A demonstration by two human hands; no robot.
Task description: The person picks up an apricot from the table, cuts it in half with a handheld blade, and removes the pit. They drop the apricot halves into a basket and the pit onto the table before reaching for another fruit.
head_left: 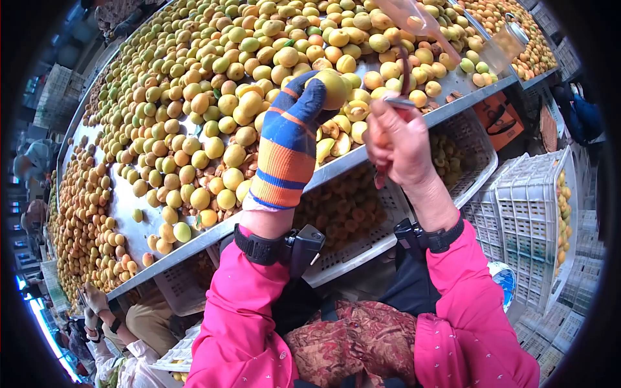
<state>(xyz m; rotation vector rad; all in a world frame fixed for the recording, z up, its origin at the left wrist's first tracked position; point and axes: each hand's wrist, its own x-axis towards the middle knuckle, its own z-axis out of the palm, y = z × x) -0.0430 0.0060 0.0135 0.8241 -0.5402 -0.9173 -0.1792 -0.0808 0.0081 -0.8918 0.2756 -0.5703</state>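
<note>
My left hand (pixel 289 139), in a blue and orange striped knit glove, holds a yellow-green fruit (pixel 333 88) between thumb and fingers above the heap. To its right my bare right hand (pixel 400 139) is closed around a small tool (pixel 399 101) with a metal part at the top; a reddish strip hangs below the fist. The two hands are apart. Many yellow and orange fruits (pixel 213 90) cover the metal table (pixel 126 207). Cut fruit pieces (pixel 333 139) lie by the table's edge between my hands.
Under the table edge are white crates (pixel 475 139) with fruit pieces. Stacked white crates (pixel 527 207) stand at the right, near an orange box (pixel 498 121). A clear plastic container (pixel 506 45) sits at the upper right. Another person's hands (pixel 95 301) show at the lower left.
</note>
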